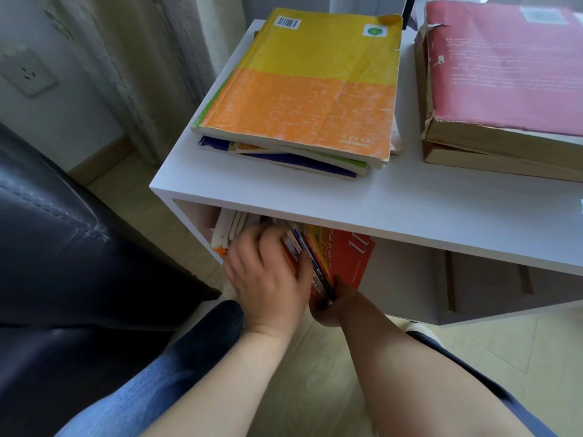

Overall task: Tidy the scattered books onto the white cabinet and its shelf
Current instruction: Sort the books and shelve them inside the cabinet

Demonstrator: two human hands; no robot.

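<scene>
Nearest the camera, two bare forearms reached forward over knees in blue denim, above a pale tiled floor (318, 367). A dark padded leather seat (63, 253) filled the left side, close beside the white cabinet (315, 197).

The left hand (268, 275) lay spread, fingers open, flat against the spines of a row of thin upright paperbacks (303, 250) on the shelf under the cabinet's top. The right hand (328, 305) sat low at the foot of that row, below a red-orange softcover book (347, 257) that leaned at the row's right end; it looked cupped around the books' lower edge, though its fingers were hidden behind them (so the grip itself could not be read). A few pale, curled booklets (227, 228) stood at the row's left, against the cabinet's side wall. The top board's front edge overhung the shelf and hid the upper part of every book there.

On the top surface lay a stack of flat books, the uppermost a worn yellow-and-orange paperback (303, 86) with a torn corner, over green and purple covers. To its right, apart from it, sat a thick pink-covered volume (511, 67) on another tan-edged book.

Beyond hung a pale curtain (151, 58), and a white wall socket (30, 72) on the left.
</scene>
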